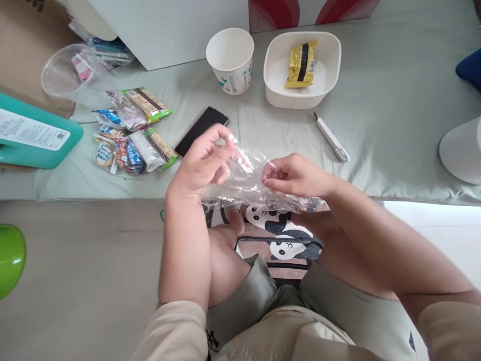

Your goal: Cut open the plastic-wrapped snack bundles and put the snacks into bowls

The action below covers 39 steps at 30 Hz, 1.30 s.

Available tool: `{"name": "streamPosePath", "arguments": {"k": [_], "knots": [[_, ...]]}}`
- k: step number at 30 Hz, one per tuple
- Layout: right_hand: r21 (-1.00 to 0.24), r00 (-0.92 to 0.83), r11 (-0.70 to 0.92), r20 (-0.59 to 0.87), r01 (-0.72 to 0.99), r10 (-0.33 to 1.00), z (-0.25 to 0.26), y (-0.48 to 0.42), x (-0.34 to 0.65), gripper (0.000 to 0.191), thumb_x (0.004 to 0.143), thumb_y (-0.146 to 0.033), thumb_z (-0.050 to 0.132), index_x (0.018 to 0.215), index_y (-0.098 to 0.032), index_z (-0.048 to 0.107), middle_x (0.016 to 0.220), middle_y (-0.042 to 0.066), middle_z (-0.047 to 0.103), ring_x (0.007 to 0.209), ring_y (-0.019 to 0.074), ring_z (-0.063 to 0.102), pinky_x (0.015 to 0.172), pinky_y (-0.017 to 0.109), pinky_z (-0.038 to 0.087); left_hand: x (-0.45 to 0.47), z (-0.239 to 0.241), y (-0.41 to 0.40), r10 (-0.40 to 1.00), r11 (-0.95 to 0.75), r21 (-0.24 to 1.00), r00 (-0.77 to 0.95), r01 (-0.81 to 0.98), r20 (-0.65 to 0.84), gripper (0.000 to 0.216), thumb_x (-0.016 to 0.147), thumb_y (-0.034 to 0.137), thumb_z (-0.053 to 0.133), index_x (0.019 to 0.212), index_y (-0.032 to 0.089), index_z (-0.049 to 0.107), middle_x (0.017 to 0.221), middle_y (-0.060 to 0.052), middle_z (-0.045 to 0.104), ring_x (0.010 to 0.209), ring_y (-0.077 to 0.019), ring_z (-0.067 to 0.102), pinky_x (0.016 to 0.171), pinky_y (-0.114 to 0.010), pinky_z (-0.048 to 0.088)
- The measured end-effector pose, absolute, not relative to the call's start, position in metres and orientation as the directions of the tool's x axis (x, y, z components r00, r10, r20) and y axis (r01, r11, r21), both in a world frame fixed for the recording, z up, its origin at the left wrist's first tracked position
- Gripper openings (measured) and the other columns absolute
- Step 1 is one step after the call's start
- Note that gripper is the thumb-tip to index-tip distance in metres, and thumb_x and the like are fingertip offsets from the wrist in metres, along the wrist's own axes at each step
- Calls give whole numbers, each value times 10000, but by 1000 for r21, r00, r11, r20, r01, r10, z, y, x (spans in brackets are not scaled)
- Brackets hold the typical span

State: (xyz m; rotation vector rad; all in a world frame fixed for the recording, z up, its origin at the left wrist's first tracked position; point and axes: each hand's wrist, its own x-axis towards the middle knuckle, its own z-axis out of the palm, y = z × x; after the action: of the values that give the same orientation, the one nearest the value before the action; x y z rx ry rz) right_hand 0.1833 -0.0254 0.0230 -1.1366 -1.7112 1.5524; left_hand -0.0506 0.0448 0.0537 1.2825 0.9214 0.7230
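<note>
A crinkled clear plastic bag (240, 188) is stretched between my two hands, just over the front edge of the cloth-covered surface. My left hand (208, 160) pinches its upper left part, fingers curled. On the other side, my right hand (291, 174) grips the film between thumb and bent fingers. Behind my left hand lies a black phone (201, 129), partly covered by it. A white utility knife (330, 136) rests to the right, beyond my right hand. Farther back stand a paper cup (231, 60) and a white bowl (274, 85) with a yellow packet (301, 64) inside.
Several wrapped snacks (131, 133) lie at the left beside a green bottle (41, 130). A clear plastic tub (60, 75) sits behind them. Boxes line the back, including a white one (180, 30). A white cylinder (462, 150) stands at the right edge.
</note>
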Motion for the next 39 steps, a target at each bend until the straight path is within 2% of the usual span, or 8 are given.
{"name": "streamPosePath", "arguments": {"k": [4,7,11,16,23,32,35,39], "knots": [[-990,-202,-144,-140,-3,969,9,-21,184,323,864,-460,787,817,-229,566,522,-65,589,415,96,513,434,244,417,-45,37,58,987,149,966,82,-210,-135,384,848,598,758,906,253,600,966,-42,774,645,-122,664,527,-236,492],[-980,-2,-162,-163,-115,987,3,-18,186,414,807,-545,836,816,-219,581,568,-43,616,454,94,556,463,246,474,-31,27,52,890,411,895,289,-174,-352,561,855,763,644,1009,224,658,1128,-121,776,952,-239,761,726,-329,609],[-978,124,-186,-197,-94,972,2,-18,189,406,816,-547,831,816,-218,592,543,-52,588,434,83,533,440,232,458,-13,22,34,714,522,853,536,21,-450,521,706,563,890,995,186,676,918,-68,764,760,-176,728,694,-284,581],[-976,225,-219,-217,-16,950,3,-27,201,344,836,-505,810,893,-230,611,473,-91,521,367,82,469,380,221,359,-13,18,34,842,348,933,408,88,-353,307,776,412,833,850,201,623,600,54,608,415,-43,438,413,-194,306],[-981,186,-195,-189,12,964,-4,-27,210,311,933,-466,682,1167,-267,635,533,-83,545,428,115,562,472,254,428,-9,6,35,815,333,943,496,20,-299,498,747,354,866,1147,240,591,922,-17,793,817,-154,761,747,-258,576],[-961,143,219,244,171,959,-16,-45,222,838,943,-636,683,1619,-459,220,917,-13,713,769,207,737,763,420,607,-11,14,28,952,-53,998,304,28,42,654,826,441,830,1366,295,492,856,18,765,709,-160,760,825,-347,637],[-923,120,319,350,216,929,-10,-50,219,799,896,-595,766,1565,-449,352,928,-8,690,836,216,734,825,439,619,-13,13,27,935,-284,955,247,88,255,548,847,525,819,1288,299,582,980,-10,782,809,-166,752,840,-346,648],[-871,157,422,467,252,870,4,-57,210,414,930,-415,774,1311,-381,616,899,-7,648,759,179,676,771,410,621,-16,19,24,840,-541,815,169,207,515,376,885,584,775,1104,285,710,1012,-46,775,1140,-241,695,932,-392,661]]}}
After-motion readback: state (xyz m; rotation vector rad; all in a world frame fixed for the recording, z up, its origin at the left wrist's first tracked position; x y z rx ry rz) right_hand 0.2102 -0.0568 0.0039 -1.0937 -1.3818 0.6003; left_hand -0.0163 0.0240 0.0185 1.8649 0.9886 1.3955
